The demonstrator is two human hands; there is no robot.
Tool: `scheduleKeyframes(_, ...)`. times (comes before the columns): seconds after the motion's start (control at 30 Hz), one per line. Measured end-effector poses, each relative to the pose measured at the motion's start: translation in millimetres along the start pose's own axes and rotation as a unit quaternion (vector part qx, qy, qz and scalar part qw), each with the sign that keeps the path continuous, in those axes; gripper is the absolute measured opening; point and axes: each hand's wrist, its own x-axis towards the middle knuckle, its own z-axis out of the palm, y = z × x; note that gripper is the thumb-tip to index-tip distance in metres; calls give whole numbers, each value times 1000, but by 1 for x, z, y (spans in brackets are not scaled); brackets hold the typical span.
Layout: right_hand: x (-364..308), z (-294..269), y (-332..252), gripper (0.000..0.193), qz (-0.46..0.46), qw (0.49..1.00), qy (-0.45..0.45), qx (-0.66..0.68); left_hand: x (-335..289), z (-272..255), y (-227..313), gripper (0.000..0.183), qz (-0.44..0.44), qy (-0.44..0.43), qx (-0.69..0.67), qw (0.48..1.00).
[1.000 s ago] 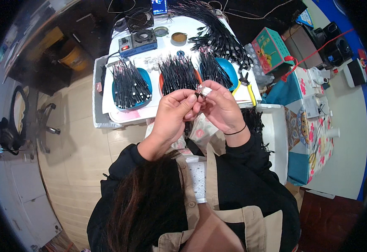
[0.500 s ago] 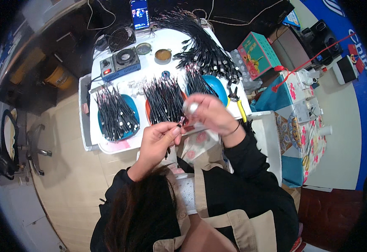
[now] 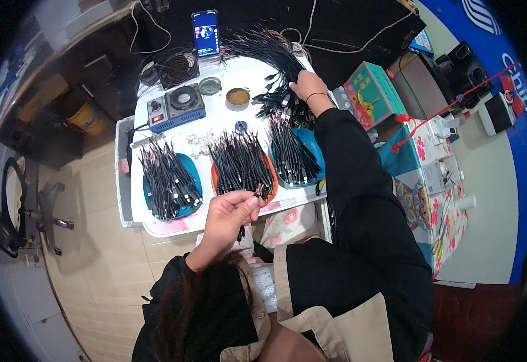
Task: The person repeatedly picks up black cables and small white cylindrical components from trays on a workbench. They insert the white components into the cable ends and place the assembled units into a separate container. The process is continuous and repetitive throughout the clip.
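Observation:
My left hand (image 3: 230,212) pinches a thin black cable (image 3: 257,193) between thumb and fingers; its stripped end with fine coloured wires points up, and the rest hangs below the hand. At the back right of the white table, my right hand (image 3: 310,85) has its fingers curled onto a large pile of black cables (image 3: 269,51) with connectors; the fingertips are partly hidden. Three bundles of black cables with bare tips lie in trays: a left blue tray (image 3: 190,166), an orange tray (image 3: 273,175) in the middle and a right blue tray (image 3: 313,148).
A blue heating unit (image 3: 179,111) with a lit red switch stands behind the trays, near two small round tins, one holding brown paste (image 3: 237,96). A phone (image 3: 206,33) is propped at the back. A green carton (image 3: 375,93) and a flower-patterned cloth-covered table (image 3: 423,199) are at right.
My right hand has left the space beside my left hand and reached forward to the cable pile. Its arm now covers most of the yellow-handled cutters. My left hand still pinches the cable.

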Motion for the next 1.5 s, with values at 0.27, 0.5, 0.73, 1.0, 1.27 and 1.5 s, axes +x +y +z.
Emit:
scheduleKeyframes(0.27, 13, -13, 41, 33, 27, 996, -16, 79, -8, -3, 1, 18, 13, -9, -25, 1000)
scheduleKeyframes(0.5, -99, -67, 54, 24, 60, 760, -69, 643, -6, 11, 8, 18, 10, -15, -77, 997)
scheduleKeyframes(0.73, -320, -53, -9, 9, -192, 872, 131, 431, 44, 49, 16, 17, -43, -78, -165, 982)
scheduleKeyframes(1.0, -399, 28, -14, 14, -334, 902, 21, 272, 50, 47, 55, 15, 104, -55, -82, 990)
scheduleKeyframes(1.27, -348, -20, -10, 20, -113, 676, -118, 719, -44, 33, 32, 13, 132, -158, -49, 977)
scheduleKeyframes(1.5, -330, -72, -40, 17, -140, 500, -169, 837, -68, 25, 18, 17, 63, -195, -56, 977)
